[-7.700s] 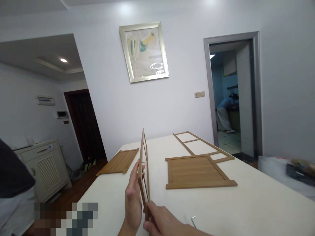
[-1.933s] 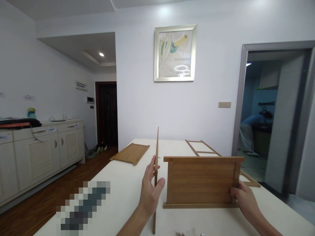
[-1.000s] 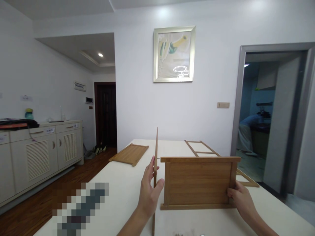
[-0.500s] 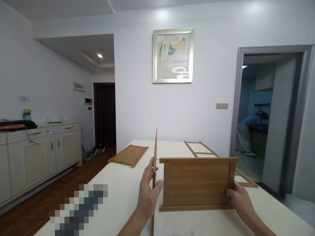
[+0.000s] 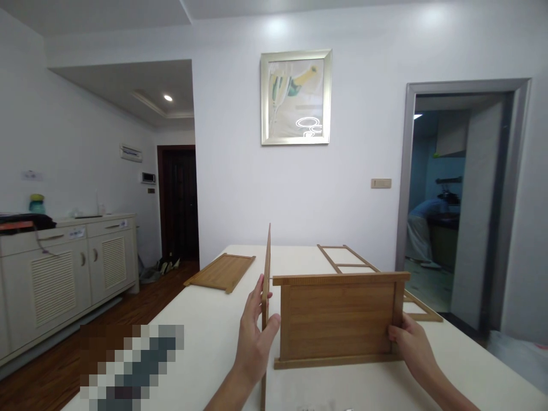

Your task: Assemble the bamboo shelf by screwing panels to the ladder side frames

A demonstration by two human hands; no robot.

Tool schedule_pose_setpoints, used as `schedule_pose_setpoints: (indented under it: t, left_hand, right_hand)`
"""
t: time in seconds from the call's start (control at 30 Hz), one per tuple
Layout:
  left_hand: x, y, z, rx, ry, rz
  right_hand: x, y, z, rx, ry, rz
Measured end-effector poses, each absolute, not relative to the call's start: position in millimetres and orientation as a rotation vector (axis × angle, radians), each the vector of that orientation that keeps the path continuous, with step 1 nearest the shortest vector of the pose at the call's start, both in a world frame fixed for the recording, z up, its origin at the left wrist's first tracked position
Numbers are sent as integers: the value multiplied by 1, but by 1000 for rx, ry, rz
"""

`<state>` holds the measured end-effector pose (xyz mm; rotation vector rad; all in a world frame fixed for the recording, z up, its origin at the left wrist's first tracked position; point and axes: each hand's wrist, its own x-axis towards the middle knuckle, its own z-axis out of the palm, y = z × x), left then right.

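Note:
A thin wooden panel (image 5: 266,308) stands on edge on the white table (image 5: 205,325), seen nearly end-on. My left hand (image 5: 256,337) grips it, fingers on its left side and the thumb to the right. Just right of it is a framed wooden panel (image 5: 338,319), upright, its broad face towards me. My right hand (image 5: 409,342) pinches that panel's right edge, thumb on the near face. At the top, a thin pin-like piece bridges the narrow gap between the two panels. Whether they touch lower down I cannot tell.
Another wooden panel (image 5: 225,271) lies flat at the table's far left. Open wooden frames (image 5: 346,257) lie along the right edge. Small blurred bits show at the near edge. A white cabinet (image 5: 64,274) stands left; a doorway (image 5: 436,228) with a person beyond is right.
The whole view has shifted slightly, with the scene sitting a little further left. The framed panel's gap to the standing panel looks about the same; both hands keep their grips.

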<state>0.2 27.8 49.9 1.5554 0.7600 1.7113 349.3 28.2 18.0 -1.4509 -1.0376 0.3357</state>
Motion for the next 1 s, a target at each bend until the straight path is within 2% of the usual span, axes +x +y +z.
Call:
schedule_pose_setpoints:
  t: [1.0]
  left_hand:
    - [-3, 34, 40, 1606, 844, 1678]
  right_hand:
    - [343, 23, 19, -1317, -1106, 380]
